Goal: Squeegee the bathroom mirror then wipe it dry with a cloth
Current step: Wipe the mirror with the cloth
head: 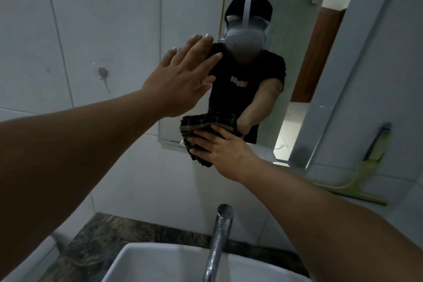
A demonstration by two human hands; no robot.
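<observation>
The bathroom mirror (190, 7) hangs on the tiled wall ahead and reflects a person in a black shirt. My right hand (224, 149) presses a dark checked cloth (199, 146) flat against the mirror's bottom edge, fingers spread over it. My left hand (180, 75) is raised with its fingers apart, palm toward the glass near the mirror's left side, holding nothing. A yellow-green squeegee (364, 178) with a dark handle leans against the wall at the right, away from both hands.
A chrome faucet (219, 236) rises over a white basin (146, 265) just below my arms. A dark stone counter (103, 233) runs along the wall. White tiles (80, 30) with a small wall hook lie left of the mirror.
</observation>
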